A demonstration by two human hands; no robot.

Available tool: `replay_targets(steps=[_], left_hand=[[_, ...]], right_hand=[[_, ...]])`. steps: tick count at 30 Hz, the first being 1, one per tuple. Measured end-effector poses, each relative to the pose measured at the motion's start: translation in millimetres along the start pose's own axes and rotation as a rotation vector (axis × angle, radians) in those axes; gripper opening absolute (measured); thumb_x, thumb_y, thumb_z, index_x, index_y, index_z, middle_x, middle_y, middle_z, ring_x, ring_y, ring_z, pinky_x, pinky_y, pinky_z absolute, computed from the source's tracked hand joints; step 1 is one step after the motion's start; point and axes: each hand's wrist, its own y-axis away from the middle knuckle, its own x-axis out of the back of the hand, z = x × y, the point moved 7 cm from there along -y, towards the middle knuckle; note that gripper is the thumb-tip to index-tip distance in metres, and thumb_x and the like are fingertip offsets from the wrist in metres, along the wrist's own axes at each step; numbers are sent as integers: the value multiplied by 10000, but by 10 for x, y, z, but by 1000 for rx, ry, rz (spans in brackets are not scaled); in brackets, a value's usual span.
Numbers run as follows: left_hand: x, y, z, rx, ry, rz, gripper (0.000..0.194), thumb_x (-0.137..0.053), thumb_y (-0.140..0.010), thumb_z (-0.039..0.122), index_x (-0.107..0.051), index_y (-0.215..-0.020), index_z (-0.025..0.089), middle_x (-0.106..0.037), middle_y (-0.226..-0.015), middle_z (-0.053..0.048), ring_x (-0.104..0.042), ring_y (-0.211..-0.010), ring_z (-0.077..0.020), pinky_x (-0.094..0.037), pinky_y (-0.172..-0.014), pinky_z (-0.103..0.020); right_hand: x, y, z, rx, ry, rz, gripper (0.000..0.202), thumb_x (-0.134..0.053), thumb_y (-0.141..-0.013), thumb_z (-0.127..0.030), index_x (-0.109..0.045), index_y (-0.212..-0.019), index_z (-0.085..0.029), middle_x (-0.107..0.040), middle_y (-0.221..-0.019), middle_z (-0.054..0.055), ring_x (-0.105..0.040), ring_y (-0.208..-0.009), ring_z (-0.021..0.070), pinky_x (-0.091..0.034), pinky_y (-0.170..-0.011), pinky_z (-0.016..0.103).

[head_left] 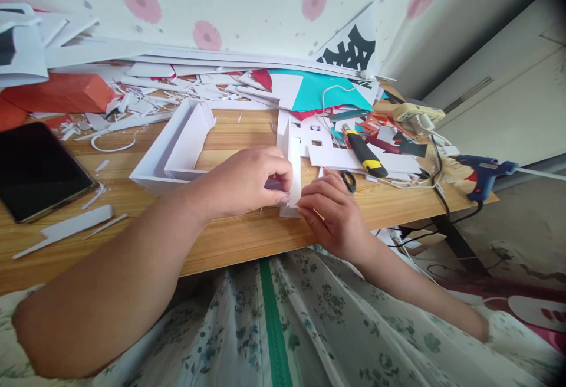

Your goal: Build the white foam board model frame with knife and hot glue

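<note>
A white foam-board frame [152,160] with upright walls lies on the wooden table [247,239]. Its right side is a narrow white strip wall [295,166], and both hands are at the near end of it. My left hand [254,180] reaches over the frame from the left, fingers curled and pinching the strip's near end from the inner side. From the right, my right hand [329,210] presses its bent fingertips against the outer side of the same end. Behind my right hand, the black handle of scissors [348,181] shows in part.
A black phone [42,169] lies at the left, near an orange block [75,93]. White scraps, a teal sheet [329,92] and a yellow-black cutter [365,151] lie behind. A blue glue gun [484,174] and a power strip [418,112] are at the right edge.
</note>
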Motion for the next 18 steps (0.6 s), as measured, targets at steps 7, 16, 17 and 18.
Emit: replay_targets(steps=[7, 16, 17, 18], left_hand=[[-2, 9, -11, -8, 10, 2, 71, -710, -719, 151, -658, -705, 197, -581, -792, 42, -545, -720, -101, -372, -661, -241], [-10, 5, 28, -52, 15, -8, 95, -659, -719, 112, -664, -694, 204, -567, -759, 37, -528, -703, -103, -363, -648, -239], [-11, 5, 30, -56, 17, -9, 96, -657, -720, 113, -664, -694, 205, -567, -758, 37, -527, -703, -103, -362, -646, -240], [-10, 4, 31, -60, 17, -9, 93, -656, -722, 117, -662, -692, 205, -566, -754, 37, -525, -701, -103, -361, -646, -241]], right_hand=[[1, -3, -5, -3, 1, -7, 104, -549, -914, -120, -598, -851, -186, -664, -860, 40, -557, -845, 185, -374, -1008, 498], [3, -18, 11, -15, 7, -20, 105, -549, -915, -136, -600, -846, -196, -664, -860, 34, -563, -858, 191, -347, -1036, 518], [2, -18, 14, -19, 7, -23, 106, -548, -916, -138, -600, -845, -197, -664, -863, 33, -563, -860, 191, -342, -1040, 521], [0, -18, 18, -24, 8, -28, 107, -547, -916, -140, -599, -845, -199, -664, -864, 31, -562, -859, 190, -336, -1043, 522]])
